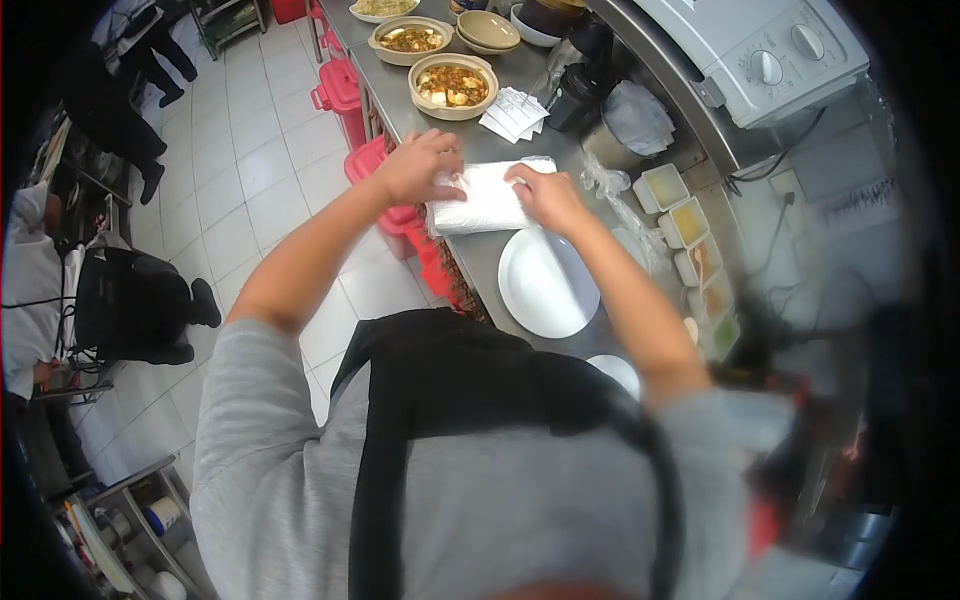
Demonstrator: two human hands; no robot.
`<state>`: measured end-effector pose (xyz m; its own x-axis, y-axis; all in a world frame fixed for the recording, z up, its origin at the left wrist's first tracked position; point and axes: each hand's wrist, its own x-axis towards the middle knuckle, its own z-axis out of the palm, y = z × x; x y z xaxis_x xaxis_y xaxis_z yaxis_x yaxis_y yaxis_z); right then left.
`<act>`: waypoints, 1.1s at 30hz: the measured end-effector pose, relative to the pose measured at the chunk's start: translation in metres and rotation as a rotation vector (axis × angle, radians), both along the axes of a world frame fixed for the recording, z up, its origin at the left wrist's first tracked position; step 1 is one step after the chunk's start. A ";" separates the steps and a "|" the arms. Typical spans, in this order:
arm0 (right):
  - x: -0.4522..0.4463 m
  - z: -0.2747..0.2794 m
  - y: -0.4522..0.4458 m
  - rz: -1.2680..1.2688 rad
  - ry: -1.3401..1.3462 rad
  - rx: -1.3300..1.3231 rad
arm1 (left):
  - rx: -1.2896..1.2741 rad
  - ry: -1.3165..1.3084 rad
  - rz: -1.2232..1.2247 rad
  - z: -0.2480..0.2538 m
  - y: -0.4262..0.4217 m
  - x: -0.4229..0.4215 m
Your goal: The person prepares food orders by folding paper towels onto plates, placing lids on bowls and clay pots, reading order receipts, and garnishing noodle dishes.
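At the far left, a co-worker in a light top (28,285) is seen beyond the tiled floor; nearer, red bins (340,88) are ranged along the edge of the metal counter (483,262). The left hand (412,168) is laid over the left end of a white wrapped pack (490,205), its fingers bent and its thumb set apart from them; whether any wrapper is held between them cannot be told. The pack is lying on the counter between the two hands; behind it are placed two bowls of food in sauce (455,112) and some paper slips (515,114). The right hand (555,205) is rested on the pack's right part, thumb and forefinger narrow; whether film is pinched there cannot be told. The step in hand is judged to be the handling of the wrapper; for any parting of it, one end would need to be steadied while the film is pinched and drawn gently. Just in front, a white plate (540,285) is set; farther right, small tubs (690,243) are lined up.
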<state>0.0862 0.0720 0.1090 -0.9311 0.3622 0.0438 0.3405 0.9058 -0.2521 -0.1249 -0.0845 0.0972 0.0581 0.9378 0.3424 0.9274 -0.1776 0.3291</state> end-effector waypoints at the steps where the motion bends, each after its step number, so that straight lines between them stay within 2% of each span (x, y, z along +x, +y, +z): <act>1: -0.002 0.011 -0.009 0.053 -0.022 0.007 | 0.004 -0.072 0.035 -0.001 -0.005 0.010; 5: -0.013 0.048 -0.044 0.079 -0.267 0.144 | -0.030 -0.095 0.135 -0.023 -0.024 0.049; 8: -0.017 0.024 -0.045 0.212 -0.024 0.450 | -0.059 -0.127 0.171 -0.032 -0.024 0.052; 14: -0.014 0.018 -0.025 0.323 0.113 0.098 | -0.034 -0.256 0.107 -0.039 -0.017 0.033; 20: -0.003 -0.004 -0.033 0.357 0.278 0.228 | -0.052 -0.285 0.056 -0.035 -0.018 0.028; 24: -0.004 -0.014 -0.034 0.225 0.462 0.048 | -0.054 -0.261 0.042 -0.038 -0.012 0.024; 30: -0.009 0.003 -0.022 0.010 0.291 -0.347 | -0.001 -0.250 0.000 -0.039 -0.012 0.022; 33: -0.010 0.006 -0.014 -0.080 0.330 -0.593 | 0.024 -0.270 -0.041 -0.033 -0.013 0.021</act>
<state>0.0762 0.0582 0.1145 -0.8723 0.4799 0.0935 0.2213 0.5580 -0.7998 -0.1039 -0.0972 0.0639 0.0000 0.9280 0.3727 0.7986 -0.2243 0.5585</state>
